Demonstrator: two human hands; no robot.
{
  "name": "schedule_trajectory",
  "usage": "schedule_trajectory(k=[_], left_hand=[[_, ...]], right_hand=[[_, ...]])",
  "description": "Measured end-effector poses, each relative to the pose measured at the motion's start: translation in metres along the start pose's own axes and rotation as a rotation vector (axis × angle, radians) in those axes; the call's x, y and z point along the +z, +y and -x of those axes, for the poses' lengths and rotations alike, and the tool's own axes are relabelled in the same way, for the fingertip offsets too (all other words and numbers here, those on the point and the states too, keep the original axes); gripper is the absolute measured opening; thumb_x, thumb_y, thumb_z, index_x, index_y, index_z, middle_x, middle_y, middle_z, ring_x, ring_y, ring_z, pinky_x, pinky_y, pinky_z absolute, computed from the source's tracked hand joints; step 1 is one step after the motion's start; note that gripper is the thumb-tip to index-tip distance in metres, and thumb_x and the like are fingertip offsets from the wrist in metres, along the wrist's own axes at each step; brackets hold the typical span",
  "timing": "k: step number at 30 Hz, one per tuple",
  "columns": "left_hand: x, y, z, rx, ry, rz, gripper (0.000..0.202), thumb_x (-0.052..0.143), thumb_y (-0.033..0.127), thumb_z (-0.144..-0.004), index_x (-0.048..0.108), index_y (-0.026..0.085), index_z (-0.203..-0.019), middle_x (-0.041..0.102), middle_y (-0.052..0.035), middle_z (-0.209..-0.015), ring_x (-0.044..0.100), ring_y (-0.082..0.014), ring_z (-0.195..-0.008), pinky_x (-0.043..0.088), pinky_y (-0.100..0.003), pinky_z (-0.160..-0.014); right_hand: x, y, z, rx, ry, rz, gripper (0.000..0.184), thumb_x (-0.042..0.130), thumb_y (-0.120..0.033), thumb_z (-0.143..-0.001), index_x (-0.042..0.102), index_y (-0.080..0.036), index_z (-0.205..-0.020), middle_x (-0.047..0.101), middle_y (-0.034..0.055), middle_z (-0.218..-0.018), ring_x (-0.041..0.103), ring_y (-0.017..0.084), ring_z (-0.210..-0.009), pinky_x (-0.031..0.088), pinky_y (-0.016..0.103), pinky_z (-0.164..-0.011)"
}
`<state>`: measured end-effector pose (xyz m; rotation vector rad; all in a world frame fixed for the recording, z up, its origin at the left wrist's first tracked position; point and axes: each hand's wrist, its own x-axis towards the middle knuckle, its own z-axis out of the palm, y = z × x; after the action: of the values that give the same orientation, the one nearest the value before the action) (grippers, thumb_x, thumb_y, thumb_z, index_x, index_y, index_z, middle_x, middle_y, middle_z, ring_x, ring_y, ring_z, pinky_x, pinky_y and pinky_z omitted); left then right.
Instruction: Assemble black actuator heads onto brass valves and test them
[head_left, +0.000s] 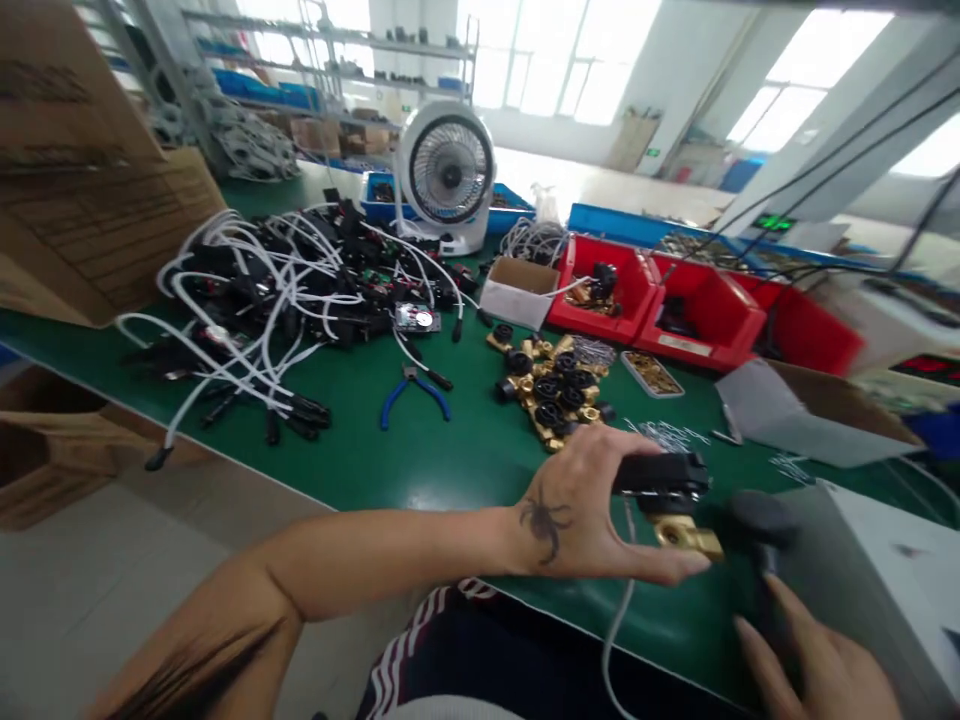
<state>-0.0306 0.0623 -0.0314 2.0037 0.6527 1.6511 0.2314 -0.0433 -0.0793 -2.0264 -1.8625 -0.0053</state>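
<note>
My left hand (592,510) is closed around a valve with a black housing (664,473) and a brass body (682,535). Its brass end points right, past my thumb tip. A grey-white cable (622,620) hangs below it towards the bench's front edge. At the lower right my right hand (817,655), blurred, has its fingers on either side of the handle of a black mallet-like tool (763,520). That tool's rounded head lies just right of the brass end, apart from it. Brass fittings with black caps (555,390) lie in a heap beyond my left hand.
Blue-handled pliers (412,398) lie on the green bench (360,465). A tangle of white-cabled black parts (277,280) covers the left. Red bins (697,325), a small carton (517,292) and a fan (448,175) stand behind. A grey metal box (877,570) borders my right hand.
</note>
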Motion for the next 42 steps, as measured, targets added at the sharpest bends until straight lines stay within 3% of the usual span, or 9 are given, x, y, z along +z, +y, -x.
schedule_trajectory(k=[3,6,9,12,15,19,29,35,42], left_hand=[[-0.003,0.007,0.003,0.075,-0.064,-0.015,0.067,0.078,0.045,-0.069,0.044,0.018,-0.120,0.059,-0.0104,-0.112,0.058,-0.0250,-0.105,0.051,-0.044,-0.093],[-0.005,0.010,0.005,0.154,-0.127,-0.022,0.068,0.079,0.040,-0.070,0.043,0.017,-0.122,0.058,-0.0117,-0.114,0.057,-0.0238,-0.107,0.051,-0.041,-0.093],[-0.009,0.012,0.005,0.231,-0.163,-0.041,0.065,0.080,0.039,-0.072,0.043,0.016,-0.120,0.058,-0.0128,-0.114,0.057,-0.0229,-0.108,0.050,-0.040,-0.094],[-0.015,0.015,0.003,0.243,-0.203,-0.074,0.064,0.079,0.048,-0.074,0.044,0.018,-0.119,0.058,-0.0130,-0.117,0.055,-0.0244,-0.111,0.049,-0.042,-0.096],[-0.020,0.017,0.000,0.212,-0.248,-0.034,0.049,0.068,0.049,-0.085,0.047,0.019,-0.117,0.057,-0.0131,-0.122,0.053,-0.0245,-0.118,0.047,-0.044,-0.101],[-0.022,0.021,-0.001,0.205,-0.240,-0.034,0.013,0.058,0.018,-0.092,0.052,0.020,-0.103,0.057,-0.0094,-0.125,0.050,-0.0193,-0.122,0.043,-0.039,-0.105],[-0.024,0.027,0.005,0.208,-0.176,-0.049,0.015,0.063,0.012,-0.088,0.055,0.019,-0.099,0.061,-0.0079,-0.120,0.055,-0.0181,-0.117,0.046,-0.039,-0.103],[-0.020,0.031,0.006,0.131,-0.111,-0.040,0.014,0.063,0.010,-0.087,0.057,0.018,-0.096,0.062,-0.0075,-0.120,0.056,-0.0189,-0.116,0.046,-0.040,-0.102],[-0.021,0.032,0.005,0.111,-0.086,-0.047,0.012,0.063,0.008,-0.086,0.059,0.015,-0.095,0.063,-0.0083,-0.118,0.059,-0.0200,-0.113,0.049,-0.039,-0.100]], right_hand=[[-0.029,-0.059,-0.008,0.117,0.122,-0.176,0.064,0.046,-0.063,-0.087,0.059,-0.012,-0.124,0.060,0.0218,-0.118,0.057,0.040,-0.113,0.044,0.059,-0.098],[-0.043,-0.102,-0.018,0.250,-0.056,-0.709,0.061,0.051,-0.058,-0.091,0.044,-0.022,-0.140,0.066,0.0132,-0.115,0.064,0.028,-0.107,0.050,0.048,-0.096],[-0.044,-0.124,-0.023,0.286,-0.250,-1.138,0.067,0.055,-0.052,-0.093,0.030,-0.025,-0.149,0.068,0.0099,-0.116,0.067,0.023,-0.102,0.054,0.040,-0.092],[-0.043,-0.136,-0.024,0.286,-0.198,-1.312,0.069,0.063,-0.046,-0.090,0.032,-0.025,-0.148,0.066,0.0098,-0.120,0.067,0.023,-0.102,0.056,0.037,-0.088],[-0.044,-0.142,-0.024,0.266,-0.139,-1.373,0.070,0.064,-0.043,-0.090,0.029,-0.026,-0.148,0.065,0.0104,-0.123,0.067,0.024,-0.105,0.055,0.040,-0.092],[-0.048,-0.146,-0.021,0.187,-0.079,-1.287,0.074,0.065,-0.045,-0.089,0.027,-0.028,-0.150,0.063,0.0102,-0.127,0.063,0.028,-0.113,0.056,0.044,-0.094],[-0.051,-0.148,-0.017,0.161,-0.018,-1.141,0.082,0.070,-0.048,-0.085,0.028,-0.024,-0.151,0.068,0.0098,-0.116,0.069,0.028,-0.101,0.060,0.042,-0.086],[-0.043,-0.162,-0.020,0.180,0.065,-1.241,0.068,0.065,-0.044,-0.089,0.032,-0.022,-0.144,0.068,0.0095,-0.121,0.065,0.027,-0.112,0.057,0.038,-0.094],[-0.034,-0.171,-0.026,0.222,0.124,-1.348,0.056,0.068,-0.036,-0.087,0.040,-0.021,-0.133,0.074,0.0058,-0.108,0.070,0.025,-0.101,0.060,0.035,-0.087]])
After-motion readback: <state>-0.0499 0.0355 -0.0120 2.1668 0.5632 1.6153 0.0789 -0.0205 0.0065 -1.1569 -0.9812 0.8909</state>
